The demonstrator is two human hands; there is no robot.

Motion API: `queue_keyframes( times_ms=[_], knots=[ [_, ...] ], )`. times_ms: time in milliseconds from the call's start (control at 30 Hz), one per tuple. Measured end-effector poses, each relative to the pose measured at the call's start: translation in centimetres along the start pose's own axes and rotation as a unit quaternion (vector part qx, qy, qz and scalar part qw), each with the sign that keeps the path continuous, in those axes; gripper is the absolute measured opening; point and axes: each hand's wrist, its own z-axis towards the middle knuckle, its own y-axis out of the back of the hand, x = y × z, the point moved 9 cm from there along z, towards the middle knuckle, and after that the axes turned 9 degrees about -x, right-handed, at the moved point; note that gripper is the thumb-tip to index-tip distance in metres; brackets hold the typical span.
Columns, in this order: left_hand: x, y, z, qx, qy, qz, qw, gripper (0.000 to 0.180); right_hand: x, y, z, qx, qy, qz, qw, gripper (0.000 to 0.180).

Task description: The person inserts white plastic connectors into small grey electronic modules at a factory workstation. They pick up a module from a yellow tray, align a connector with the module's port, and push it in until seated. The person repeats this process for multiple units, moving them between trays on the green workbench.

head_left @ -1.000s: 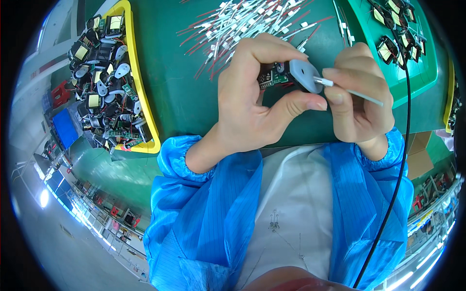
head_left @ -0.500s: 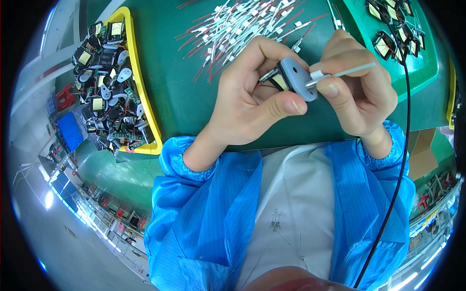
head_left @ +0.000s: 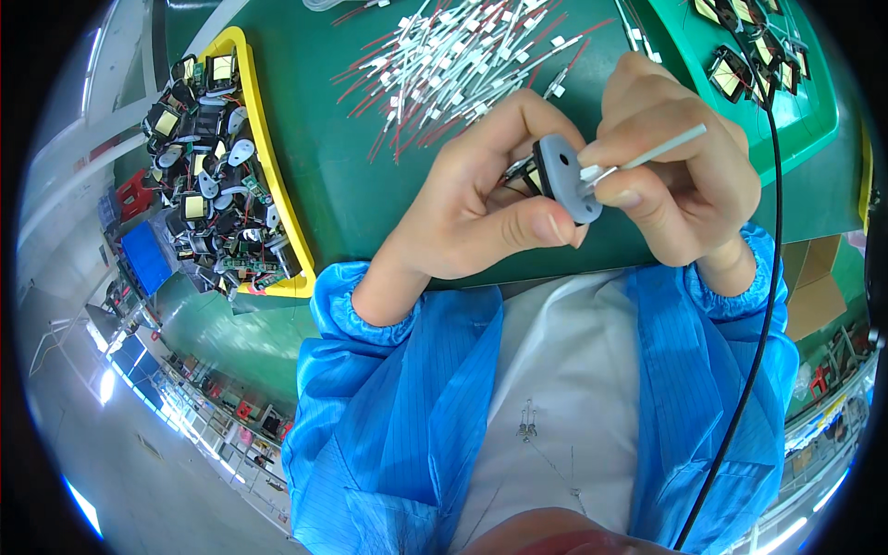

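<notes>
My left hand (head_left: 481, 199) grips a small electronic assembly with a grey plastic plate (head_left: 566, 174) facing my right hand. Wires and a yellow-taped part show behind the plate, between my fingers. My right hand (head_left: 680, 190) pinches a white connector on a thin white lead (head_left: 661, 148) and holds its end against the grey plate. Both hands hover just above the near edge of the green work mat (head_left: 342, 176). Blue sleeves cover both forearms.
A yellow tray (head_left: 268, 166) at the left holds several dark assemblies with grey plates and yellow tape. A heap of white and red wire leads (head_left: 462, 65) lies behind my hands. A green tray (head_left: 795, 111) with several parts sits at the upper right. A black cable (head_left: 772, 277) runs down the right side.
Both hands have lifted the assembly a little and turned it, so the grey plate now faces the right hand. The white connector has come up against the plate.
</notes>
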Motion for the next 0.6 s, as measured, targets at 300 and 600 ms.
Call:
queue_keyframes(
  times_ms=[300, 600],
  knots=[
    [-0.6, 0.6, -0.1, -0.031, -0.018, 0.093, 0.995, 0.043, -1.0, -0.6, 0.2, 0.042, -0.102, 0.022, 0.994, 0.017],
    [-2.3, 0.8, 0.0, 0.019, -0.101, 0.203, 0.974, 0.049, 0.0, -0.5, 0.3, 0.042, -0.041, -0.011, 0.998, 0.018]
  ],
)
